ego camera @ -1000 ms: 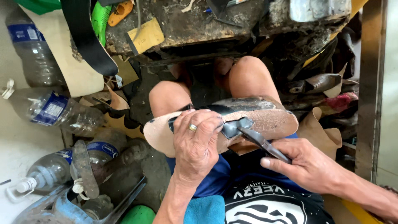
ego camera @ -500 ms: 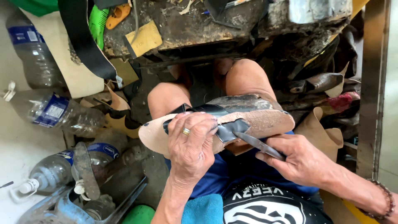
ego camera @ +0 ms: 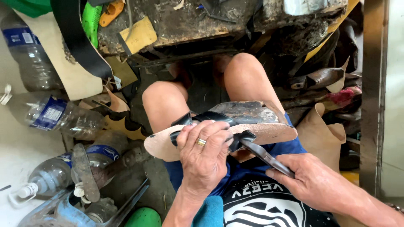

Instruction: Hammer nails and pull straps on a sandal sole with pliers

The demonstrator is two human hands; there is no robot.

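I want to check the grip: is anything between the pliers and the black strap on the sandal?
Nothing visible does. The pliers in the right hand already meet the black strap at the sandal sole's edge, while the left hand presses beside it.

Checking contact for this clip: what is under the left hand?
The left hand presses black straps onto a tan sandal sole resting on the lap. Pliers in the right hand grip a strap beside it. The sole's middle is covered.
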